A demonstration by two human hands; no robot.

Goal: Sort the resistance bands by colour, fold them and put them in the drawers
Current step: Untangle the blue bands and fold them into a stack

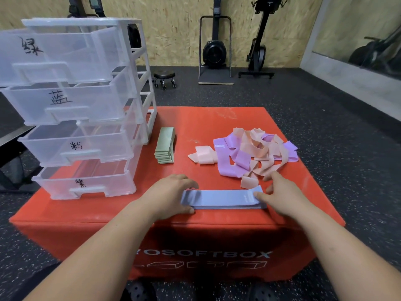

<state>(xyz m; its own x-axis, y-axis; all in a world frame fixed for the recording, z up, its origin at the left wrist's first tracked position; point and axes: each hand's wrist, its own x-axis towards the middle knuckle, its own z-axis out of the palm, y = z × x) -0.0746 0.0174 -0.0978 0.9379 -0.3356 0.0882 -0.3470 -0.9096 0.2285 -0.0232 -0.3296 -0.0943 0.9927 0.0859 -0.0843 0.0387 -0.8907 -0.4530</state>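
Blue band [221, 199] logo [248, 199] illegibly small.

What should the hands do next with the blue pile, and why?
Probably lift the blue bands into the second drawer from the top, which is open and marked blue. The left hand and right hand already grip the ends of the neat, folded stack.
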